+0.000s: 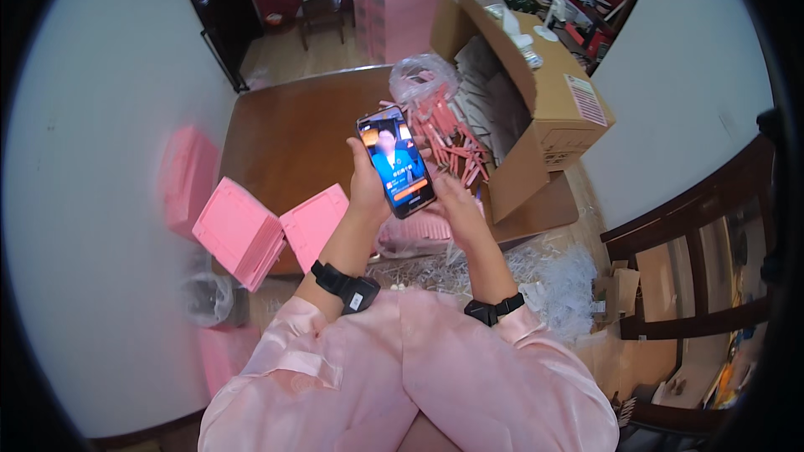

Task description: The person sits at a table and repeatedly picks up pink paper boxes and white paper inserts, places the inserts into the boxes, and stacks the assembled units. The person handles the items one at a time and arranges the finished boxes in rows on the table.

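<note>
A lit smartphone (pixel 397 163) is held above the near part of the brown table (pixel 293 125), its screen facing up toward me. My left hand (pixel 368 186) wraps round its left side, with the thumb along the edge. At the lower right edge of the phone is my right hand (pixel 457 205), its fingers curled partly behind the phone. Beyond and to the right of the phone lies a loose pile of pink sticks (pixel 452 138). Just below the hands, pink pieces (pixel 419 233) in clear plastic sit at the table's near edge.
An open cardboard box (pixel 548 138) lies on its side at the right, white packets inside. Stacked pink panels (pixel 239 226) and another pink panel (pixel 314 222) are at the left, near a lined bin (pixel 209 300). Shredded packing (pixel 557 285) covers the floor at right.
</note>
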Available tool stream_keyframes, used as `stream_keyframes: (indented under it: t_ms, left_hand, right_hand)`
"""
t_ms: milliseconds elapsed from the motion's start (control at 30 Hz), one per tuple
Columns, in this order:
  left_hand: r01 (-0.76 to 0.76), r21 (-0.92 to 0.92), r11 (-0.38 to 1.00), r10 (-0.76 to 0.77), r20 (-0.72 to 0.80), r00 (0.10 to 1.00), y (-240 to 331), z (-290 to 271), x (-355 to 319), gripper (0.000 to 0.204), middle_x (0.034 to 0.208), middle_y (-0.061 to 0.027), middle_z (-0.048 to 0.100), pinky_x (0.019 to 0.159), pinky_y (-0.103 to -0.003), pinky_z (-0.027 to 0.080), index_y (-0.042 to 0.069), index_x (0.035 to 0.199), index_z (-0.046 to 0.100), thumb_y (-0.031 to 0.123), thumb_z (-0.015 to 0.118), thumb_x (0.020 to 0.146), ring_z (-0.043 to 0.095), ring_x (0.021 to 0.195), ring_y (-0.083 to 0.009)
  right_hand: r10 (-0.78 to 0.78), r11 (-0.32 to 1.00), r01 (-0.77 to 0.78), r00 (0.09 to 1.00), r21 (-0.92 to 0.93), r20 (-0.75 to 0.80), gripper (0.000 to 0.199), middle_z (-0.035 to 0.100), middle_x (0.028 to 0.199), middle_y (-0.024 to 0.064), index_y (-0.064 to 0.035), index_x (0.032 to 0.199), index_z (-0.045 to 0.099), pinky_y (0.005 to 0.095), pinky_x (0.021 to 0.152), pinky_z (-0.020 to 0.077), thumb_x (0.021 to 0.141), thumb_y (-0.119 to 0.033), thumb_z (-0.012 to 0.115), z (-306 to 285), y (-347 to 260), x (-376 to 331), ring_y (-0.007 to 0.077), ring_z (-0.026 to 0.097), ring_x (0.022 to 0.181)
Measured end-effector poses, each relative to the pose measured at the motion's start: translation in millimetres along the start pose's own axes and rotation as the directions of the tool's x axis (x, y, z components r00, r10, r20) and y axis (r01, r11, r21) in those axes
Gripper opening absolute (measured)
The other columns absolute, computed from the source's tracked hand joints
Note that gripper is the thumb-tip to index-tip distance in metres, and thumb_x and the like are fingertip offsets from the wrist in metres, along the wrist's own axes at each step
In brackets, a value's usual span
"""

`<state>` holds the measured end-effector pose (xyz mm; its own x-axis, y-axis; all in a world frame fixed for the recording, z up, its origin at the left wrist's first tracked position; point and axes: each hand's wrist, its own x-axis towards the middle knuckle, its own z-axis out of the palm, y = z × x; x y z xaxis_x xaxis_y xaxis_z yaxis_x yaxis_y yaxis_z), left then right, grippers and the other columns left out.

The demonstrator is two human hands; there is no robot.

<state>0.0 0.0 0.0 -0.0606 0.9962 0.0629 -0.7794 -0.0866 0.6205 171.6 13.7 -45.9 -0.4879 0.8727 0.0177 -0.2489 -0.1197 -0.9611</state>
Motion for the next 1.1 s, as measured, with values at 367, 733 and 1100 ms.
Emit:
stream_keyframes:
  t_ms: [367,733,1100]
  left_hand:
    - [0.087,-0.034,0.996,-0.070,0.333,0.940,-89,62,32,0.058,0.127,-0.0219,0.065,0.094,-0.044,0.059,-0.004,0.141,0.047,0.024,0.054,0.091,0.069,0.111,-0.0311]
    - [0.305,0.161,0.939,-0.345,0.387,0.855,-152,98,58,0.090,0.122,-0.0136,0.067,0.099,-0.037,0.049,0.006,0.157,0.033,0.075,0.025,0.100,0.066,0.109,-0.0217]
    - [0.433,0.738,0.518,-0.183,-0.399,0.898,-71,-70,-54,0.047,0.103,-0.0066,0.071,0.078,-0.028,0.054,0.004,0.132,0.060,0.042,0.049,0.107,0.064,0.087,-0.0143]
  right_hand:
    - [0.091,0.394,-0.410,0.908,0.823,0.409,0.086,0.055,0.136,0.0346,0.0009,0.152,0.036,0.0596,0.098,0.0540,0.103,-0.068,0.020,-78,-38,-43,0.0476,0.060,0.121]
    - [-0.026,0.784,0.023,1.000,0.621,-0.004,0.081,0.063,0.127,0.0201,0.0041,0.144,0.044,0.0410,0.089,0.0553,0.104,-0.065,0.031,-189,-83,-91,0.0283,0.066,0.105]
    - [-0.702,-0.121,-0.323,0.696,-0.939,-0.149,0.053,0.064,0.117,0.0250,-0.0205,0.145,0.057,0.0508,0.102,0.0431,0.098,-0.043,0.061,-292,-112,89,0.0444,0.058,0.112]
